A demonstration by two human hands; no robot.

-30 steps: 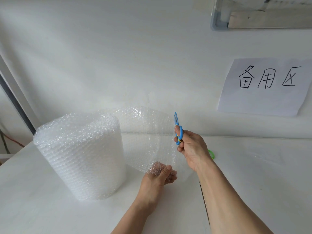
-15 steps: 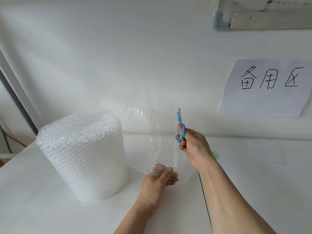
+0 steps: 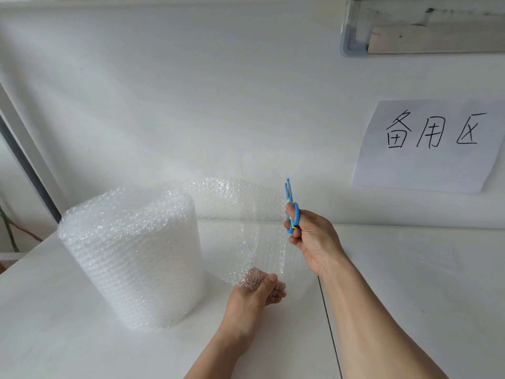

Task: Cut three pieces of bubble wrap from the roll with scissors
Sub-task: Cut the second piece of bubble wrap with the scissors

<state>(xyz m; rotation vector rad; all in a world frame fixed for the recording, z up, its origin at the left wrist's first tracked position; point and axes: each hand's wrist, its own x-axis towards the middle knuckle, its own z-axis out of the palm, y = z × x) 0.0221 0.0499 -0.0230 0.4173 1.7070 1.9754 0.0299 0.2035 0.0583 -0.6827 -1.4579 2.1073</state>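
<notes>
A big roll of clear bubble wrap [image 3: 131,255] stands upright on the white table [image 3: 54,324] at the left. Its loose sheet [image 3: 240,220] is pulled out to the right and stands up from the table. My left hand [image 3: 257,291] pinches the sheet's lower corner between thumb and fingers. My right hand [image 3: 311,239] grips small blue scissors [image 3: 290,206], blades pointing up and slightly apart, at the sheet's top right edge.
A paper sign with handwritten characters [image 3: 429,146] hangs on the white wall at the right. A seam [image 3: 328,324] splits the table beside my right forearm. A dark post [image 3: 24,165] leans at the far left.
My right hand has lifted the scissors slightly, keeping them at the sheet's right edge. The left hand keeps its pinch on the lower corner.
</notes>
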